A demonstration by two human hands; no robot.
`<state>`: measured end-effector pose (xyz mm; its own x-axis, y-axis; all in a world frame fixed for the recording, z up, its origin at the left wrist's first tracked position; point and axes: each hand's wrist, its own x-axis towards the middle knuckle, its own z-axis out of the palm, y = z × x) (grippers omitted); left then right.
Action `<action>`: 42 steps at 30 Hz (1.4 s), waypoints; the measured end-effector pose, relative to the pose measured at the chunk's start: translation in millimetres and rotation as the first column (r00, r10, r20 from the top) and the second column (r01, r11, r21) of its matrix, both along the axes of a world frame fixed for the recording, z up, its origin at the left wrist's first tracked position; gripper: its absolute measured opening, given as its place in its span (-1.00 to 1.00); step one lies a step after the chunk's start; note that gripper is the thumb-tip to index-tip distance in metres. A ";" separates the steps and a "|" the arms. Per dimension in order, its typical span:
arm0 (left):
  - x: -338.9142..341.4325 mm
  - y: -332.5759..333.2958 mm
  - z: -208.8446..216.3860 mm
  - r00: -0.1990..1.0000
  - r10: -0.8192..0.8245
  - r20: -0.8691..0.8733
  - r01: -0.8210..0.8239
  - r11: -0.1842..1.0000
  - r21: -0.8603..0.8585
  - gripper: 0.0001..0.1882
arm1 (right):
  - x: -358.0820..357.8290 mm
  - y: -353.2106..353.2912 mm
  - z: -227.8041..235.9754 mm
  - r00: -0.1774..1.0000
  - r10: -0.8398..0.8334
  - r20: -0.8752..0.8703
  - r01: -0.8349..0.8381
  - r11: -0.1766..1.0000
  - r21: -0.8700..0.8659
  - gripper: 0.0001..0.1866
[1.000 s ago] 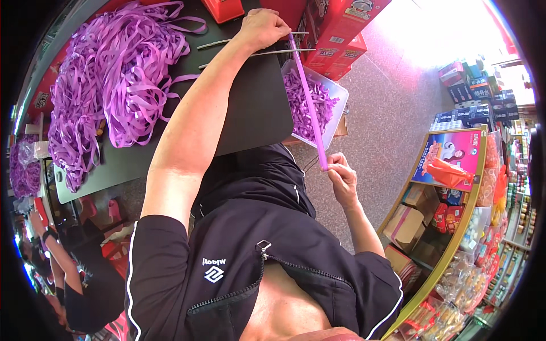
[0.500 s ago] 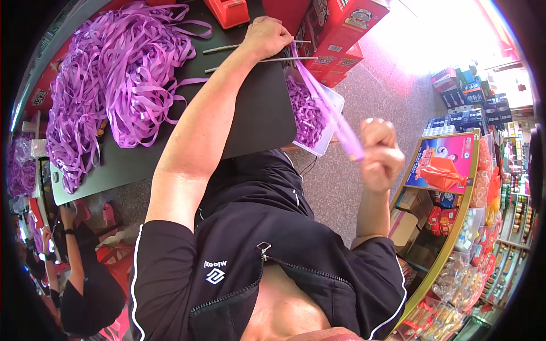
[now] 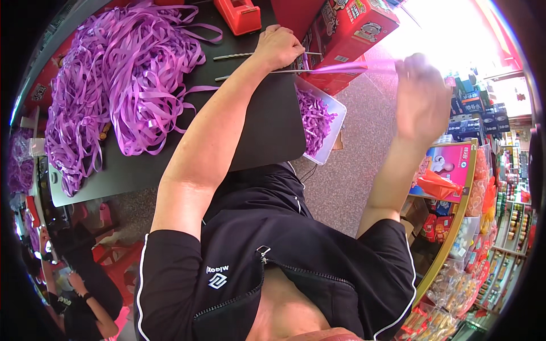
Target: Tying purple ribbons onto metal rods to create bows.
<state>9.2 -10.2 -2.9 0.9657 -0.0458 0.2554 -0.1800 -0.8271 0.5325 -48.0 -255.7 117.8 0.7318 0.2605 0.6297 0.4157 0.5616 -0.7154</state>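
1 purple ribbon (image 3: 355, 67) | long axis crosswise, pointing right | left hand (image 3: 280, 48) pinching it | right hand (image 3: 422, 101) gripping end

Left hand (image 3: 278, 46) at table (image 3: 267, 128) edge, fingers bent beside two rods (image 3: 227, 78); grip unclear. Purple ribbon (image 3: 355, 66) runs from rods to right hand (image 3: 422, 99), blurred, raised, gripping it. Purple pile (image 3: 142, 74) on table, red dispenser (image 3: 243, 20) near. Tub (image 3: 335, 113) of purple bits beside table. Red boxes (image 3: 367, 28) beyond. Co-worker (image 3: 94, 278) lower left.

White light glares at the top right. The sides look bent. The right hand (image 3: 422, 102) seems too blurry to see well.
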 end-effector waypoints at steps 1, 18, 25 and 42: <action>-0.2 1.8 -1.7 1.000 0.014 0.007 -0.014 1.000 -0.001 -0.75 | 12.3 9.9 8.5 0.995 0.084 -0.049 -0.085 0.996 -0.001 -0.63; -5.7 7.9 -1.4 1.000 -0.015 -0.027 0.012 0.994 -0.112 -0.77 | 225.7 113.4 -26.8 0.816 0.423 -0.395 -0.479 0.876 -0.051 -0.73; -13.0 6.7 13.0 0.990 -0.036 -0.138 0.033 0.999 -0.023 -0.72 | 264.9 141.5 -86.5 0.688 0.496 -0.530 -0.585 0.811 0.001 -0.75; -18.3 10.7 14.2 0.989 -0.040 -0.146 0.041 0.999 0.006 -0.76 | 202.4 140.6 -243.9 0.527 0.358 -0.771 -0.666 0.738 -0.112 -0.68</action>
<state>-9.1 0.5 11.3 0.9899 -0.0876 0.1117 -0.1349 -0.8257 0.5478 154.4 -115.1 -126.1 0.5451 0.8146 -0.1983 -0.5330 0.1541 -0.8320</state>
